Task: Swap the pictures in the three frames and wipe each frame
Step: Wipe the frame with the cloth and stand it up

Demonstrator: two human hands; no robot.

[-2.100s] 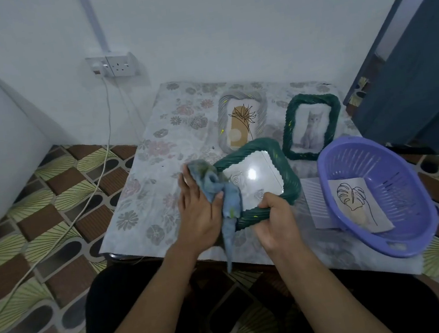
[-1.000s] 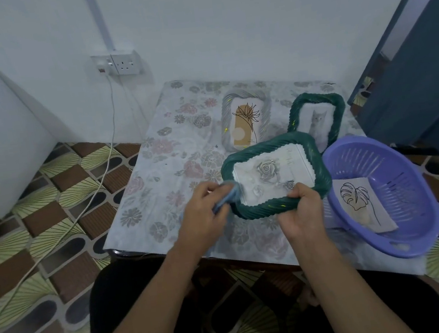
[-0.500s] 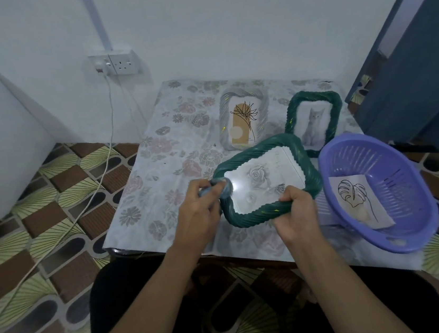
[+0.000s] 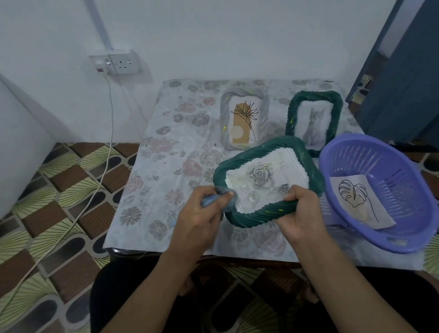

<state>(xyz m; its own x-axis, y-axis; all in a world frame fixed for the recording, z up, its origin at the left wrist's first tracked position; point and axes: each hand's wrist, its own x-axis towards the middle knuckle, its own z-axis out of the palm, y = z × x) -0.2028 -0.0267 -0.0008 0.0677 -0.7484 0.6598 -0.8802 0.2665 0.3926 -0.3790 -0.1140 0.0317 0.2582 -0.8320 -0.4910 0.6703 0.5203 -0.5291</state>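
A green frame (image 4: 255, 153) with a rose picture is held tilted above the near table edge. My right hand (image 4: 300, 213) grips its lower rim. My left hand (image 4: 200, 221) holds a bunched blue cloth (image 4: 223, 195) against the frame's lower left corner. Behind it a grey frame (image 4: 226, 115) with a plant drawing and a second green frame (image 4: 335, 105) with a cat picture stand on the table. A loose leaf drawing (image 4: 359, 200) lies in the purple basket (image 4: 415, 236).
The floral-covered table (image 4: 156, 157) stands against the white wall, with a socket (image 4: 117, 63) and a white cable (image 4: 87, 202) at the left. A blue door (image 4: 422, 72) is at the right. A white sheet (image 4: 327, 212) lies under the basket's left side.
The frame was lifted and turned, its glass glare shifting. My left hand bunched the hanging cloth and moved it from the frame's left edge onto its lower left corner.
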